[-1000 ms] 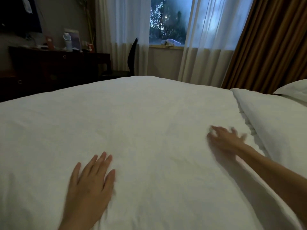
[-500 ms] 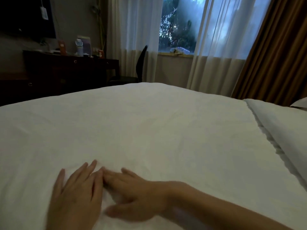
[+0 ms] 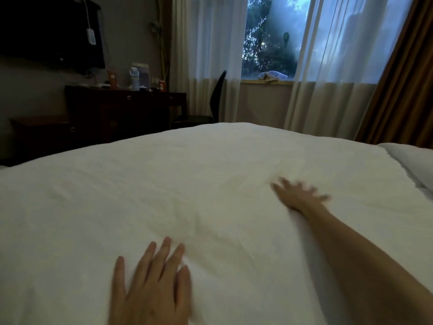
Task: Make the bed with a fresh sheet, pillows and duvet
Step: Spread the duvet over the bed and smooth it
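A white duvet (image 3: 187,174) lies spread over the whole bed and fills most of the view. My left hand (image 3: 152,282) presses flat on it near the front edge, fingers straight and slightly spread. My right hand (image 3: 297,193) lies flat on the duvet farther out to the right, fingers spread and blurred by motion, with my forearm stretched across the cover. At the far right edge the duvet ends in a fold, and a strip of white bedding (image 3: 414,160) shows beyond it. Faint creases run between my two hands.
Beyond the bed stands a dark wooden desk (image 3: 124,106) with a bottle and small items, a dark chair (image 3: 210,106) beside it, and a television (image 3: 49,31) on the wall. Sheer curtains (image 3: 206,55) and a brown drape (image 3: 403,85) frame the window.
My right hand has swept from beside my left hand out to the right across the duvet. My left hand has stayed flat near the front. The view has tilted upward.
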The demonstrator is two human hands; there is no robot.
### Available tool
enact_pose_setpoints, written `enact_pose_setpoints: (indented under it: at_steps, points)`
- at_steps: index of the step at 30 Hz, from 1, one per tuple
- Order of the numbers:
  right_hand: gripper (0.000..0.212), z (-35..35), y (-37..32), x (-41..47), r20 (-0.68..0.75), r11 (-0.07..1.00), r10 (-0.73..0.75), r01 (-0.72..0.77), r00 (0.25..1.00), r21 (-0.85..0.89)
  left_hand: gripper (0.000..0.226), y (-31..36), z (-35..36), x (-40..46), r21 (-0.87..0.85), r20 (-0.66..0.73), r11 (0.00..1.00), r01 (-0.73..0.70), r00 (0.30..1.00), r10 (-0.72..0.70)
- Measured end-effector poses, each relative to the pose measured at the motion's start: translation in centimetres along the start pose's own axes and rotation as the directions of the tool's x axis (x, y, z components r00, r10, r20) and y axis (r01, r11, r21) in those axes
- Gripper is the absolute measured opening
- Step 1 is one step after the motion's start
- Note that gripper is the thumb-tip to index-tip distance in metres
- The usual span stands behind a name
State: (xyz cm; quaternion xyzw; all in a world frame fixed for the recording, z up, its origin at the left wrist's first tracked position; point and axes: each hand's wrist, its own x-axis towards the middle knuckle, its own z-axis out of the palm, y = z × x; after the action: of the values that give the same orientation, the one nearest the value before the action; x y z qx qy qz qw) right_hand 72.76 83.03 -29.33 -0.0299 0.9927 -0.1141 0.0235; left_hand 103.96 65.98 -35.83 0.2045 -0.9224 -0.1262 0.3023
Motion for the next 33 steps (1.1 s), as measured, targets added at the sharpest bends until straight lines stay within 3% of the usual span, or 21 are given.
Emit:
enact_pose_setpoints:
  at_steps: [3,7,10,12,13,15,16,17,18,19,20,22,23,24,25,27,30,33]
  points:
    - [0.061,3.2,-9.4,-3.2,0.069,0.938,-0.345,0.345,0.936,0.011,0.073,0.3,-0.2,0.0,-0.011,-0.028,1.0,0.006,1.0,-0.006]
    - [0.056,5.2,-14.7,-9.8,0.145,0.72,-0.687,0.693,0.712,0.012,0.072,0.6,-1.0,-0.4,-0.046,-0.081,0.996,0.071,0.994,-0.074]
    - [0.056,4.2,-13.6,-15.2,0.259,0.505,-0.837,0.863,0.483,0.024,0.073,0.2,-1.4,-1.1,0.032,-0.019,0.995,0.096,0.995,-0.096]
    - [0.056,4.2,-11.3,-19.2,0.335,0.301,-0.897,0.953,0.289,-0.014,0.076,0.8,-2.1,-0.5,0.03,0.064,0.992,0.126,0.99,-0.128]
    - [0.054,4.0,-9.7,-20.6,0.373,0.196,-0.912,0.98,0.172,0.029,0.071,1.1,-2.5,0.1,0.05,0.026,0.992,0.115,0.993,-0.117]
    - [0.047,1.8,-5.9,-20.8,0.411,0.084,-0.91,0.954,-0.044,0.288,0.048,2.2,-3.4,1.9,0.102,0.066,0.994,0.032,0.997,-0.039]
    - [0.042,-0.1,-3.9,-19.8,0.419,0.132,-0.906,0.894,-0.066,0.427,0.043,3.1,-3.7,3.1,0.098,0.185,0.995,-0.026,0.983,0.008]
    - [0.037,-2.3,-1.9,-18.5,0.412,0.241,-0.911,0.817,0.005,0.524,0.04,3.7,-3.6,4.3,0.195,0.237,0.97,-0.144,0.967,0.096]
    - [0.033,-4.2,0.4,-16.7,0.371,0.368,-0.912,0.752,0.176,0.547,0.038,4.7,-2.9,5.5,0.232,0.377,0.949,-0.214,0.919,0.115]
    - [0.031,-5.7,2.7,-14.7,0.304,0.486,-0.874,0.711,0.38,0.508,0.041,6.2,-2.2,6.8,0.194,0.452,0.963,-0.187,0.888,0.081]
    - [0.03,-6.5,5.4,-12.2,0.211,0.593,-0.798,0.671,0.565,0.444,0.053,6.4,-0.4,7.8,0.185,0.416,0.967,-0.178,0.905,0.087]
    - [0.033,-6.5,11.1,-6.8,0.068,0.823,-0.548,0.523,0.834,0.22,0.089,7.0,2.8,8.6,0.145,0.425,0.972,-0.186,0.899,0.109]
    - [0.042,-6.0,13.9,-4.5,0.029,0.932,-0.358,0.356,0.933,0.063,0.097,7.0,3.7,8.5,0.165,0.444,0.962,-0.218,0.887,0.125]
    - [0.05,-5.4,16.4,-2.6,-0.02,0.987,-0.146,0.144,0.989,-0.072,0.091,6.4,4.8,8.2,0.158,0.413,0.964,-0.214,0.901,0.132]
    - [0.054,-4.9,18.3,-1.2,-0.067,0.988,0.053,-0.062,0.996,-0.141,0.08,6.1,5.6,8.2,0.144,0.346,0.969,-0.202,0.927,0.142]
    - [0.056,-3.8,19.4,0.2,-0.138,0.94,0.318,-0.331,0.938,-0.085,0.07,5.6,6.7,7.7,0.182,0.252,0.965,-0.191,0.957,0.142]
    - [0.067,-2.2,16.2,2.8,-0.14,0.903,0.423,-0.429,0.895,-0.017,0.063,5.5,7.7,7.2,0.245,0.024,0.943,-0.227,0.973,0.228]
    - [0.078,-1.7,8.7,5.7,-0.027,0.958,0.284,-0.282,0.959,0.045,0.067,5.8,8.5,8.3,0.204,-0.125,0.96,-0.191,0.968,0.219]
